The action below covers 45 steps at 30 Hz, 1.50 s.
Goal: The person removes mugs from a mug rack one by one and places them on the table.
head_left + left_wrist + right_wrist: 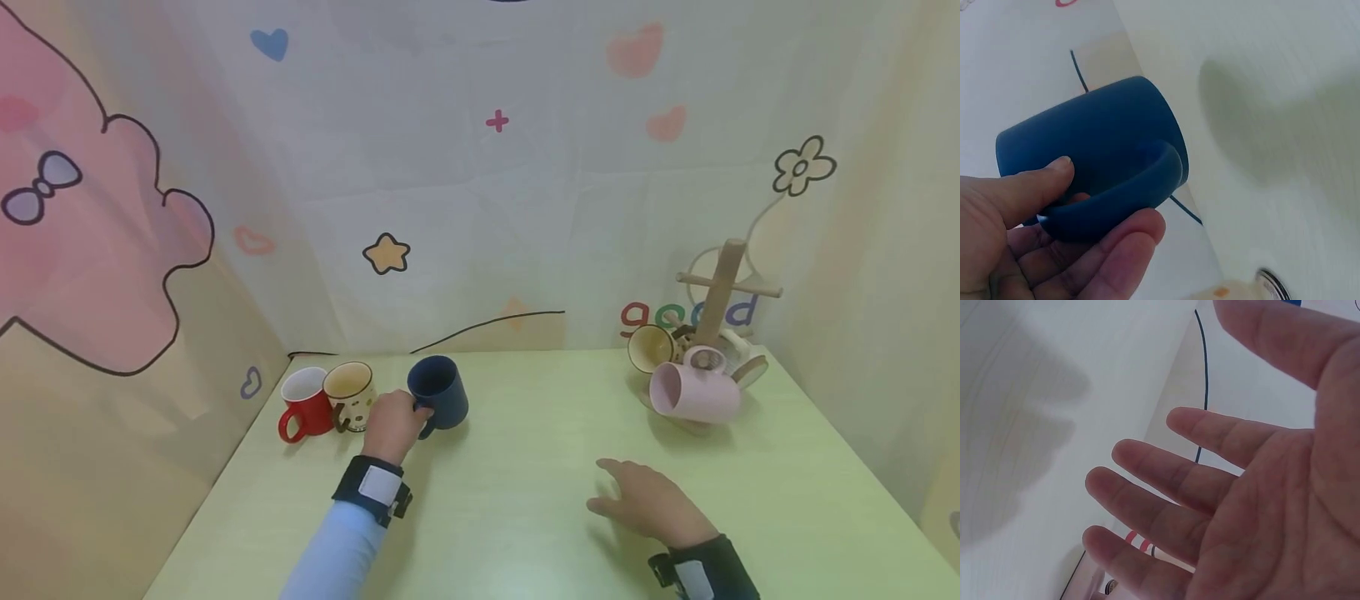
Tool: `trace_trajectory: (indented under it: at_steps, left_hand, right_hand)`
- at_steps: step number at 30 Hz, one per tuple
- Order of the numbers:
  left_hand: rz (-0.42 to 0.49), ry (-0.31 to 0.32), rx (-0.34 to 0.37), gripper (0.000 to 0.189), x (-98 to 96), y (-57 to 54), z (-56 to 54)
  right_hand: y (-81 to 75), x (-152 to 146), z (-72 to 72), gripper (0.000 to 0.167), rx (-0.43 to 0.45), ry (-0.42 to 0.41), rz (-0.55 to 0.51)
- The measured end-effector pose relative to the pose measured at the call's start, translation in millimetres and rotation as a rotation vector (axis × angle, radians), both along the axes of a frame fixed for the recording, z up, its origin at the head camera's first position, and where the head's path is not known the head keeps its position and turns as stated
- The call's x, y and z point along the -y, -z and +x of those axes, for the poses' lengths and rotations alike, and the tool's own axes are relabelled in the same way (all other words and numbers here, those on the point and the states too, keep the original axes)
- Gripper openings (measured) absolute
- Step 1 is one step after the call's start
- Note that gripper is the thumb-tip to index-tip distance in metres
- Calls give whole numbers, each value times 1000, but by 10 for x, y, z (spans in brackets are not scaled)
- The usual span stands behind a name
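My left hand (395, 427) grips a dark blue mug (442, 392) by its handle. The left wrist view shows the thumb on top of the handle (1129, 194) and fingers curled under it; the mug (1097, 134) is apart from its shadow on the table. Left of that hand stand a cream spotted mug (352, 392) and a red mug (309, 408) with a white inside. My right hand (651, 502) hovers over the table's right half, holding nothing. Its fingers (1160, 469) are spread and nearly straight in the right wrist view.
A wooden mug rack (722, 292) stands at the back right. On its lower pegs hang a pink mug (697, 393), a cream mug (651, 348) and a whitish mug (746, 367). Behind the pale table (525, 467) hangs a printed curtain (465, 183).
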<state>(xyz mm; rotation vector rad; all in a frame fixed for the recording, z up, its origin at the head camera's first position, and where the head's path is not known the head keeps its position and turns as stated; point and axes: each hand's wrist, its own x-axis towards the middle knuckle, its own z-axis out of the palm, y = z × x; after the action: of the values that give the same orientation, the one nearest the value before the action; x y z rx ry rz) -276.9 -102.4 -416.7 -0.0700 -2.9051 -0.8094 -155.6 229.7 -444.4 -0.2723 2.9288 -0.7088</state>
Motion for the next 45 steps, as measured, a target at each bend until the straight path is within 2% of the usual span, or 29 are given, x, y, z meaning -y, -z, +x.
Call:
trace_trajectory:
  at_steps: [5,11,15,23,32,40,45]
  left_hand:
    - [-38,-91,33,27,79,-5,-59]
    - [-88,-148,63,34,135,41,-125]
    - [-108,-157,45,34,168,63,-159]
    - [-91,-160,34,34,223,93,-217]
    - [-111,-163,8,30,269,148,-222]
    - [-114,-181,39,34,288,275,-243]
    - [-126,-173,45,34,282,273,-254]
  right_hand:
    - [-10,9,1,64,-6,-8,3]
    - [7,18,-1,63,14,-5,-5]
    - [8,23,9,63,28,2,-13]
    - [-1,28,27,62,34,4,-18]
    - [29,13,37,62,22,2,-25]
    - [43,-10,36,62,6,-4,-23]
    - [57,-22,23,63,8,-10,-21]
